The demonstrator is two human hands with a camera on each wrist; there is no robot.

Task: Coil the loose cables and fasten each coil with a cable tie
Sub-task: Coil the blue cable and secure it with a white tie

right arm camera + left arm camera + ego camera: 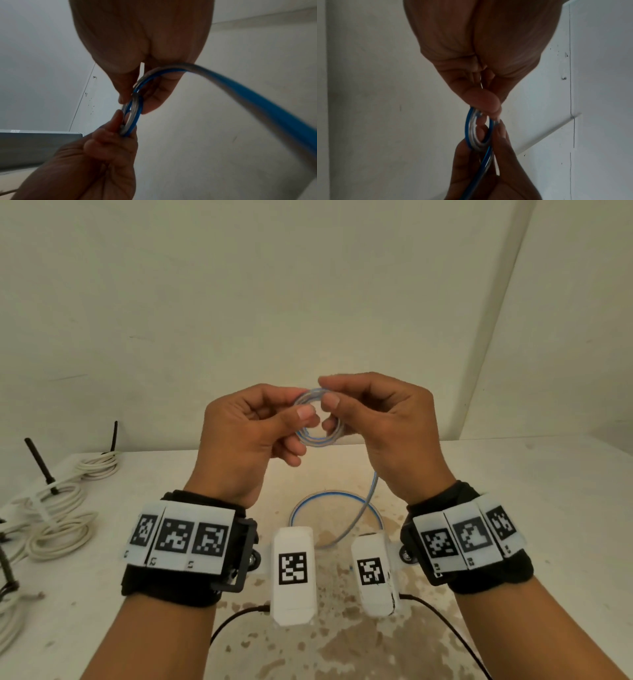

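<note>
Right, far left on the table [513,508]: white cable coils [61,537] already bundled, ties [42,511] on some of them, black tails sticking up. Mid-air, centre: left hand [246,436] pinches the left side of a small blue-and-clear coil [318,419], thumb pressed against curled fingers. Right hand [376,422] pinches the top-right of the same coil, thumb and forefinger closed on it. The cable's loose tail [359,515] drops to the table and lies in one wide loop below the wrists. Looks like mid-winding, no tie on this one. Next, I'd guess: left holds the coil steady, right feeds the remaining slack round, then fetch a tie.
</note>
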